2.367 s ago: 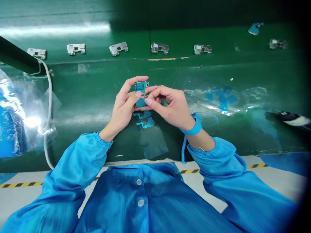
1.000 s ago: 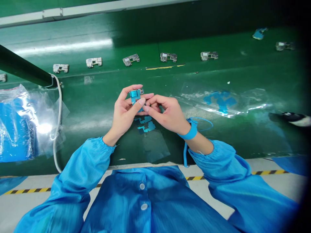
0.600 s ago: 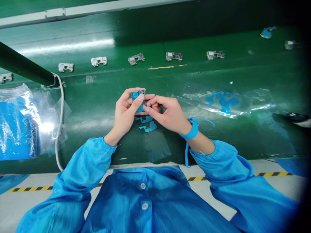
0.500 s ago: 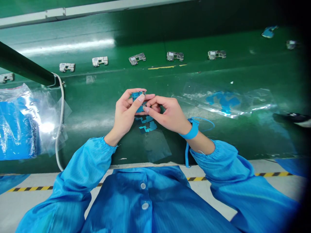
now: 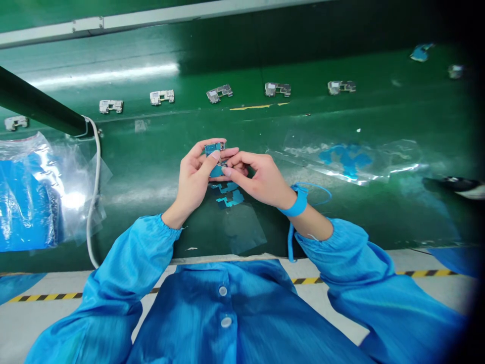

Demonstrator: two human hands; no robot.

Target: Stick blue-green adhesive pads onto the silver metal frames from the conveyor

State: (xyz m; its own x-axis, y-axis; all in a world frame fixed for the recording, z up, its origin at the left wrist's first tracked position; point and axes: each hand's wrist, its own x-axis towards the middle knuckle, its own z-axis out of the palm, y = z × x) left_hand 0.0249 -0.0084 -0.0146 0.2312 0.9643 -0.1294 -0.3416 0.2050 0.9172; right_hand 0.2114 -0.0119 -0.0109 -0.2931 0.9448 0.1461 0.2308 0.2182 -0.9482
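My left hand (image 5: 193, 177) and my right hand (image 5: 261, 178) meet above the green conveyor belt (image 5: 151, 167). Between their fingertips they pinch a small blue circuit board (image 5: 214, 157) with metal parts on it. The left thumb and forefinger grip its top and side; the right thumb and forefinger press at its lower right edge. A blue wrist strap (image 5: 297, 202) with a coiled cord sits on my right wrist. Just below the hands a clear film with blue sticker shapes (image 5: 229, 194) lies on the belt.
Several small metal shield parts (image 5: 219, 93) lie in a row on the far lane. A clear plastic sheet with blue film (image 5: 346, 157) lies to the right. A plastic bag of blue material (image 5: 30, 197) and a white cable (image 5: 93, 187) sit at the left.
Both hands stay together on the board, which has tilted flatter between the fingers. The metal parts on the far lane have drifted to the right. The view has shifted slightly.
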